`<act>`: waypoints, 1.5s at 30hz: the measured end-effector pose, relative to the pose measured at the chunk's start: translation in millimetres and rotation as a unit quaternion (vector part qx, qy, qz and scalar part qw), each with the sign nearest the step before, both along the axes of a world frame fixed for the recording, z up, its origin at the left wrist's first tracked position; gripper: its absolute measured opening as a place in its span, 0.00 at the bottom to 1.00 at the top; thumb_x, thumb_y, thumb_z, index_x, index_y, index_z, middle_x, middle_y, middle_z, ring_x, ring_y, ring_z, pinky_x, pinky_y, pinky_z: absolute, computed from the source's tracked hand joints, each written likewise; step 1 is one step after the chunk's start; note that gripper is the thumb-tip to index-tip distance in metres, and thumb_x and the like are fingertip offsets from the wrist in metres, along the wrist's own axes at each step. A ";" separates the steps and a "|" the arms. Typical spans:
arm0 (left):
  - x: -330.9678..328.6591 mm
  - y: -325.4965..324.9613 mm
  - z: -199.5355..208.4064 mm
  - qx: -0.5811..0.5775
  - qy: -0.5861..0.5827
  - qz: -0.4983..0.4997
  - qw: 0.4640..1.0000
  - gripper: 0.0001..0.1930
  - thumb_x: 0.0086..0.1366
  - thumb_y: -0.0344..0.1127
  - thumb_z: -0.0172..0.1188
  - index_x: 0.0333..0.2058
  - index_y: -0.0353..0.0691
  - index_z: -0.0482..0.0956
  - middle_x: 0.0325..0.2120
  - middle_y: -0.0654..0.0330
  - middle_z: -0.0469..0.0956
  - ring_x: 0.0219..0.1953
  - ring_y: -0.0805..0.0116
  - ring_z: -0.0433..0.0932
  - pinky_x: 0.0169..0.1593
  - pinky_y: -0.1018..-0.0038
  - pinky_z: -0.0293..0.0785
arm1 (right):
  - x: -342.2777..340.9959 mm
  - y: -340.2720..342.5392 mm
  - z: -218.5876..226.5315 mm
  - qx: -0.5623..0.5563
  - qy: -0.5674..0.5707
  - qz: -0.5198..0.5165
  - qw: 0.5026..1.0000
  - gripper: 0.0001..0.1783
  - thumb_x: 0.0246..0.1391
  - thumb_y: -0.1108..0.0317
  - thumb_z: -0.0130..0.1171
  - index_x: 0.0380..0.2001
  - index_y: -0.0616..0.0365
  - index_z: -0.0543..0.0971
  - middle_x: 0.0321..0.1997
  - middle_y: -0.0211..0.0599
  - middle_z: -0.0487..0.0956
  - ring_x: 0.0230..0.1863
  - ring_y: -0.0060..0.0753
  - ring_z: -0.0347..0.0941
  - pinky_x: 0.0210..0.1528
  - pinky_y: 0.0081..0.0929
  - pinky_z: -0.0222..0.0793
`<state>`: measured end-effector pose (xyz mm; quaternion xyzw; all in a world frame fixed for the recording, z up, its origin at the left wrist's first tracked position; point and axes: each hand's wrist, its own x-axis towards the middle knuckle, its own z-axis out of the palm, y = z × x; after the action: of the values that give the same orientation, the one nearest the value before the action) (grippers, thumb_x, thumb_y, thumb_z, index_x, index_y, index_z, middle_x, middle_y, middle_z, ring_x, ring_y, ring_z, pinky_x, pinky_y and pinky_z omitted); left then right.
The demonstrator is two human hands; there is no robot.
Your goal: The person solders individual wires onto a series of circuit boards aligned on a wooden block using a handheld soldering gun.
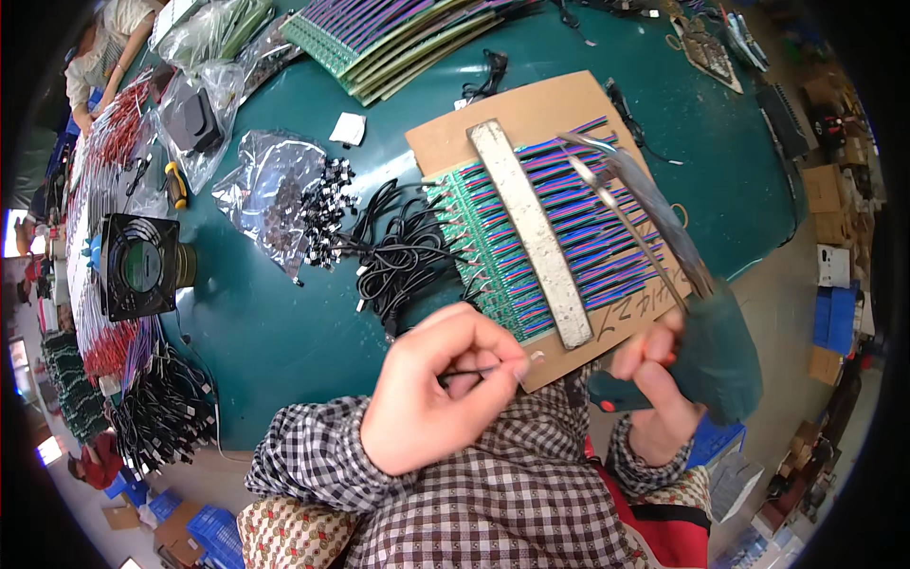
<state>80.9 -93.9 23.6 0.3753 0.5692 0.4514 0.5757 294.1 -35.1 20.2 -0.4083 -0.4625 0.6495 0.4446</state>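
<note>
Soldering gun (pixel 701 351) in right hand (pixel 659 398) grip, thin wire (pixel 469 372) (possibly solder) pinched by left hand (pixel 436 389)

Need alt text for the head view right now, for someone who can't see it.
The left hand pinches a thin wire while the right hand grips a green soldering gun over a cardboard sheet of striped circuit strips under a metal bar, on a green table.

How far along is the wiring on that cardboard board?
Done: rows of coloured wires lie on the cardboard under a metal bar. In hand: the left hand pinches a thin black wire, and the right hand grips a green soldering gun over the rows. Left: a black cable tangle lies beside it.
</note>
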 end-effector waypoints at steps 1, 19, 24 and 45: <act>-5.0 -0.8 -5.8 0.002 0.032 0.001 0.999 0.03 0.62 0.20 0.61 0.34 0.31 0.78 0.33 0.65 0.71 0.33 0.85 0.73 0.34 0.89 0.68 | 4.3 0.3 5.3 -0.008 0.013 0.014 1.000 0.21 0.50 0.80 0.59 0.49 0.65 0.69 0.35 0.37 0.71 0.34 0.33 0.74 0.37 0.29 0.72; -5.9 27.6 -28.7 0.039 0.286 0.058 0.956 0.05 0.50 0.22 0.64 0.24 0.35 0.75 0.23 0.65 0.70 0.22 0.79 0.66 0.25 0.82 0.63 | 44.7 -30.0 -4.9 -0.067 -0.064 0.055 0.994 0.31 0.54 0.55 0.66 0.47 0.71 0.68 0.30 0.39 0.72 0.29 0.37 0.76 0.26 0.30 0.77; -0.1 30.9 -29.7 0.048 0.347 0.075 0.934 0.07 0.48 0.23 0.64 0.23 0.37 0.74 0.20 0.63 0.70 0.21 0.74 0.68 0.25 0.78 0.67 | 46.0 -33.7 5.8 -0.097 -0.109 0.046 0.988 0.24 0.51 0.57 0.71 0.40 0.67 0.76 0.37 0.47 0.80 0.40 0.43 0.81 0.46 0.40 0.78; -1.6 29.1 -32.0 0.078 0.369 0.065 0.924 0.08 0.46 0.22 0.64 0.22 0.37 0.73 0.20 0.62 0.70 0.19 0.73 0.69 0.23 0.78 0.66 | 58.4 -37.9 -6.9 0.066 -0.368 0.227 0.899 0.22 0.44 0.50 0.74 0.36 0.53 0.85 0.37 0.38 0.82 0.32 0.44 0.79 0.39 0.36 0.77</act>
<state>79.3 -64.8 -8.5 0.5214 0.7274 0.3603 0.2631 352.5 -73.1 13.3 -0.4721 -0.7153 0.5036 0.1093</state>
